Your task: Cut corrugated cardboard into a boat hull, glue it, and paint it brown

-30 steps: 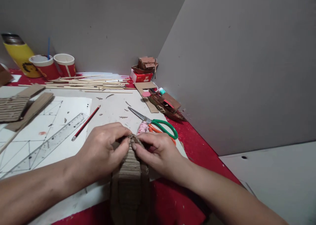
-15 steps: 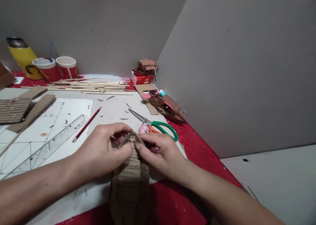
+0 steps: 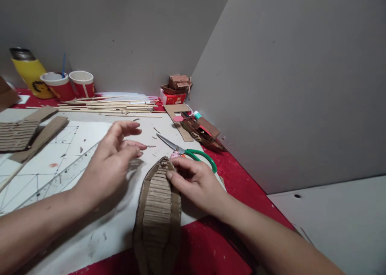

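Right fingers (image 3: pixel 183 162) pinch pointed, ridged cardboard hull (image 3: pixel 157 204); left hand (image 3: pixel 107 160) apart.

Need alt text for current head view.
The right hand pinches a cardboard boat hull near its pointed tip, while the left hand hovers open to its left. Green-handled scissors lie beyond the hull, with a brown model boat farther back.

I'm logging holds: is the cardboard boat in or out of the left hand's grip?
Out: a gap shows between the left hand and the cardboard boat; the right hand pinches its edge near the tip.
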`<state>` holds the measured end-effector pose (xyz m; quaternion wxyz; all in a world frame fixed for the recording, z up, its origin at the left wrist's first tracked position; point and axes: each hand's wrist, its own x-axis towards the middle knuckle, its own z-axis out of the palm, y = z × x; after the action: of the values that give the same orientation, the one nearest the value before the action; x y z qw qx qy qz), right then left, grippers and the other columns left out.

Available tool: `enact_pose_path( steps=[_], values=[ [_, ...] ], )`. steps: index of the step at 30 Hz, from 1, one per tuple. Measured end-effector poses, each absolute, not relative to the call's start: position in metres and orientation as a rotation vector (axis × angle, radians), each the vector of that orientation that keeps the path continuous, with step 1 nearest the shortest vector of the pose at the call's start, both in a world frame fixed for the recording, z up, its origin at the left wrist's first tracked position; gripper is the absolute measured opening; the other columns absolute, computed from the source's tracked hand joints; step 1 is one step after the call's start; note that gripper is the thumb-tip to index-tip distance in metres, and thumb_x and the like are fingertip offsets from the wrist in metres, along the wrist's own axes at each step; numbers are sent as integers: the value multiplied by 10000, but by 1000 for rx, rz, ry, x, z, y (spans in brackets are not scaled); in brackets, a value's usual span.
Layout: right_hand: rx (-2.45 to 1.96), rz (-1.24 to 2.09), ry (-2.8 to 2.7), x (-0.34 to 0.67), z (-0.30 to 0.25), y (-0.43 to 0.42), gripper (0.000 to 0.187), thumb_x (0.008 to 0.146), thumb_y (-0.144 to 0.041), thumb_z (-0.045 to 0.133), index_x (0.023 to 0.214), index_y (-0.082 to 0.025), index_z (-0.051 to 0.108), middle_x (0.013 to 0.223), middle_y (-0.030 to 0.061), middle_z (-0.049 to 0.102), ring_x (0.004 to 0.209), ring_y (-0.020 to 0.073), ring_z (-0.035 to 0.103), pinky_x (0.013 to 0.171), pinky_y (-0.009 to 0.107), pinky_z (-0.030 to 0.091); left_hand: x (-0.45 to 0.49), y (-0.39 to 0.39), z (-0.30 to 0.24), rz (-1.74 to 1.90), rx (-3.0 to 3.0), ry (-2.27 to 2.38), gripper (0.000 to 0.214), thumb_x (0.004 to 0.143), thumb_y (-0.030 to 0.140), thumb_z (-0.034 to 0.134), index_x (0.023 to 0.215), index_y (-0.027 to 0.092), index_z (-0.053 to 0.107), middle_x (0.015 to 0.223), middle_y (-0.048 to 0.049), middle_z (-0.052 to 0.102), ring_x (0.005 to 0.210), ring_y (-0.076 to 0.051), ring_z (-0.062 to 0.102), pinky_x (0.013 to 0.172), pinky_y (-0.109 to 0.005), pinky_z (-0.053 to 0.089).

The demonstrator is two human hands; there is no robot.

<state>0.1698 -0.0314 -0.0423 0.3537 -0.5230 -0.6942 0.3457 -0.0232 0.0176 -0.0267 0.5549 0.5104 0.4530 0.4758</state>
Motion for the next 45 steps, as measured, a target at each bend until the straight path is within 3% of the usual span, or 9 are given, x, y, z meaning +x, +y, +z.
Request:
enact_pose_path(
  steps=[2, 4, 12, 16, 19, 25, 36, 40, 45],
  values=[
    [-1321, 876, -1761, 172, -45, -30, 74, 845, -175, 526, 819, -178, 595, 695, -21, 531, 643, 118, 482, 600, 225, 399, -18, 14, -34, 995, 1063, 1013, 363, 816, 204, 649, 1164, 280, 580, 1125, -28, 667, 992, -201, 667, 850, -331, 509],
    [-1306, 901, -1694, 174, -46, -30, 70, 863, -186, 534, 834, -179, 596, 702, -25, 541, 634, 111, 486, 595, 220, 403, -13, 10, -38, 808, 879, 906, 316, 873, 312, 611, 1180, 245, 587, 1094, -70, 687, 961, -223, 679, 825, -349, 521],
    [-1249, 1170, -1536, 169, -40, -33, 113, 885, -269, 545, 800, -195, 552, 621, -55, 519, 509, 87, 460, 487, 206, 381, -2, -10, -30, 408, 419, 651, 466, 987, 454, 371, 1091, 120, 679, 737, -86, 739, 562, -189, 672, 586, -297, 534],
    [-1319, 999, -1504, 166, -36, -35, 92, 803, -253, 630, 864, -184, 630, 727, -4, 591, 618, 118, 527, 527, 224, 429, -4, -12, -28, 383, 375, 659, 493, 983, 476, 389, 985, 114, 723, 627, -56, 710, 520, -144, 640, 534, -221, 494],
    [-1368, 952, -1423, 166, -36, -37, 119, 801, -289, 641, 864, -191, 667, 663, -6, 578, 545, 118, 509, 447, 224, 397, -4, -11, -27, 395, 405, 662, 463, 984, 457, 411, 935, 129, 734, 602, -39, 700, 502, -121, 613, 513, -195, 466],
    [-1344, 1060, -1359, 169, -37, -37, 137, 812, -272, 629, 707, -185, 634, 546, -38, 529, 442, 80, 447, 394, 194, 348, -5, -12, -31, 378, 482, 649, 424, 941, 497, 494, 928, 149, 737, 622, -31, 705, 533, -132, 606, 542, -215, 457],
    [-1316, 968, -1448, 171, -40, -39, 219, 871, -306, 556, 790, -186, 721, 596, -6, 543, 466, 101, 445, 419, 217, 377, -4, -9, -29, 317, 402, 658, 469, 915, 543, 505, 900, 144, 750, 678, -35, 724, 585, -141, 626, 590, -224, 459],
    [-1334, 935, -1474, 171, -40, -39, 199, 868, -282, 561, 752, -192, 694, 569, -20, 501, 453, 100, 426, 411, 222, 359, -4, -9, -29, 335, 449, 622, 477, 969, 488, 429, 918, 145, 756, 659, -27, 720, 581, -129, 619, 588, -209, 451],
    [-1370, 882, -1461, 174, -41, -39, 301, 878, -318, 542, 608, -195, 598, 530, -25, 456, 482, 114, 448, 452, 236, 389, -3, -10, -24, 376, 528, 666, 424, 935, 511, 492, 1036, 188, 746, 617, 6, 694, 529, -144, 591, 589, -235, 451]
  ],
)
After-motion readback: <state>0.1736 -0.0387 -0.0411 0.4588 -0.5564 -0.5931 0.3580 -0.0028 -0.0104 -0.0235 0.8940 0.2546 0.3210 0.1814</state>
